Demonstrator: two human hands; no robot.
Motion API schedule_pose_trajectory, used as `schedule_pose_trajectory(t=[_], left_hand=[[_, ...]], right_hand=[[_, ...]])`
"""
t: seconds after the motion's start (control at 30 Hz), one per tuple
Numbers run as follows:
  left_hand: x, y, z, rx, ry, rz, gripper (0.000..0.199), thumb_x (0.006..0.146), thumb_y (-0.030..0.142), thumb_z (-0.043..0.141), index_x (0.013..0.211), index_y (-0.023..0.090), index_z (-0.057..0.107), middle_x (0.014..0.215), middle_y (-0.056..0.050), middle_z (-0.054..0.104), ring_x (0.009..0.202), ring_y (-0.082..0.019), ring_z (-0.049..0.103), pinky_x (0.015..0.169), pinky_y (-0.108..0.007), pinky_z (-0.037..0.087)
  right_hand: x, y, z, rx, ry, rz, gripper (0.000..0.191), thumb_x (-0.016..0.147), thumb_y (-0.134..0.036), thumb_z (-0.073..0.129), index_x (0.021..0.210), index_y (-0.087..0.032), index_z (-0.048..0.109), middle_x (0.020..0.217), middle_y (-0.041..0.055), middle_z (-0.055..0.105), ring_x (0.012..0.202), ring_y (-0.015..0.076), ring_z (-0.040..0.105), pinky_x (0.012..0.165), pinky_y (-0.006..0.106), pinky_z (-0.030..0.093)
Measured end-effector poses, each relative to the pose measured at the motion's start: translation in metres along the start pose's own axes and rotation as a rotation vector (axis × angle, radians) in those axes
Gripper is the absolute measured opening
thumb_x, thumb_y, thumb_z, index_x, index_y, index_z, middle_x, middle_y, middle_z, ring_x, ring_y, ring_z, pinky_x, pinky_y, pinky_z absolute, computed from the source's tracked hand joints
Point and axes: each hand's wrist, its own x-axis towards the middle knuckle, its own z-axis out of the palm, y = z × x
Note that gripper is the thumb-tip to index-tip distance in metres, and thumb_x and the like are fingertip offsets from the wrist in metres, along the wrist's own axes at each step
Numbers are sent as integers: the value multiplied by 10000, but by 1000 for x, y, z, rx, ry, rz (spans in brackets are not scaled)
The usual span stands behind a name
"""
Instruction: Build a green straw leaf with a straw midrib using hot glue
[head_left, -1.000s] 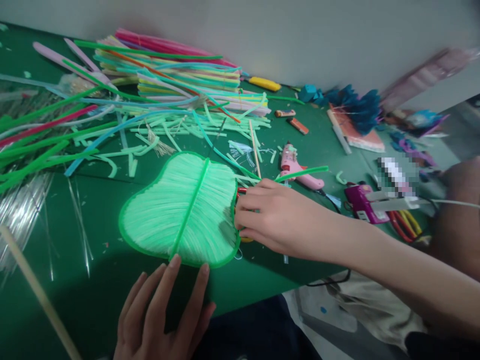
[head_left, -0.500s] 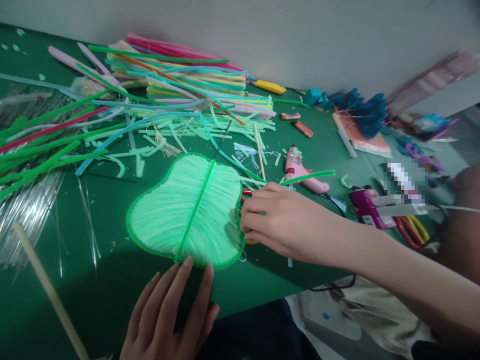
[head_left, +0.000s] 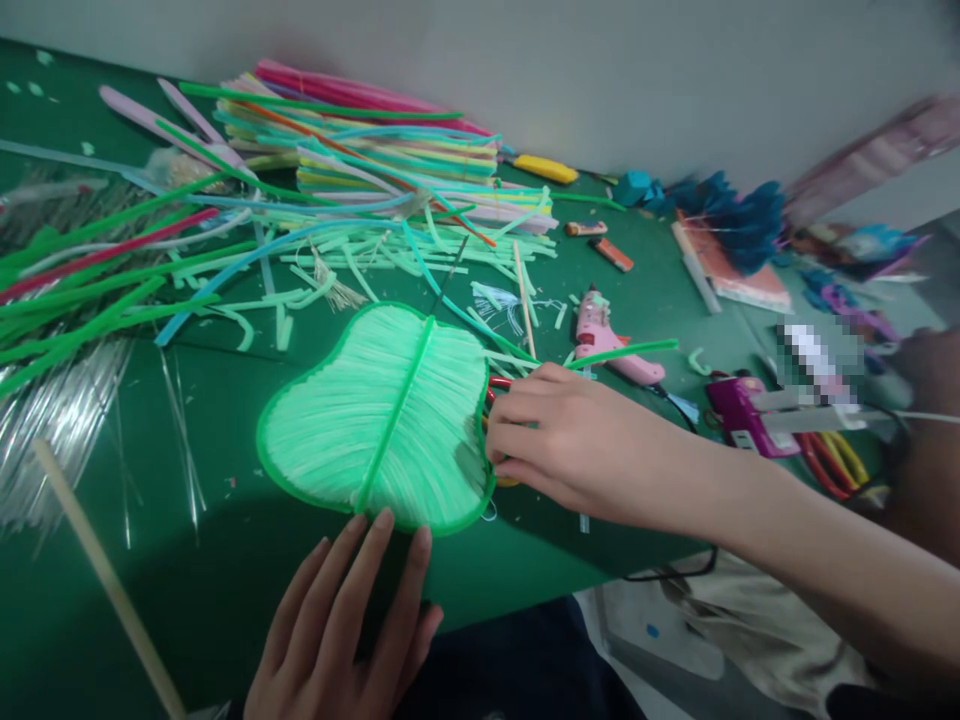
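Note:
A light green leaf (head_left: 322,420) made of pipe cleaners, with a darker green rim and midrib, lies on the green table. A dark wire sticks out from its top end. My left hand (head_left: 345,610) is open below it, fingers stretched and their tips touching the lower rim near the midrib's base. At the leaf's right rim, my right hand (head_left: 555,435) is closed, with fingers curled and pinching the edge; the fingertips are partly hidden. Red and orange handles (head_left: 500,382) of a tool show partly beneath this hand. Beyond it lies a green pipe cleaner (head_left: 626,352).
Bundles of coloured pipe cleaners (head_left: 390,160) and light green offcuts lie behind. A pink glue gun (head_left: 611,345) and a purple glue gun (head_left: 750,415) are on the right. Clear thin strands (head_left: 60,450) and a wooden stick (head_left: 109,580) are left. Another person's arm (head_left: 926,440) is at far right.
The whole view has shifted slightly to the right. Both hands keep nearly the same places on the leaf, and the leaf stays put.

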Motion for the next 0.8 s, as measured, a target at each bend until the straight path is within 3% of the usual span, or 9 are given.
schedule_pose_trajectory(t=[0.23,0.57,0.8], left_hand=[[-1,-1,-2,11,3,7,568,796,336,763,1315,155,621,1435,-205,508,1236,-294,566,1150,-416,333],[-1,-3,-2,38,-5,16,572,792,349,764,1320,178,621,1437,-199,522,1157,-282,627,1161,-431,319],[0,-3,-2,50,-2,13,567,794,350,761,1319,184,624,1420,-199,543,1125,-285,651,1154,-431,328]], right_hand=[[0,0,-1,-2,5,-13,95,934,-202,566,882,-173,640,862,48,639,846,216,557,745,348,306],[2,10,-8,7,-14,62,209,899,-374,670,938,-169,659,885,49,681,863,222,607,793,349,341],[3,20,-13,77,-33,76,157,890,-338,695,957,-195,688,893,27,714,900,220,624,823,352,318]])
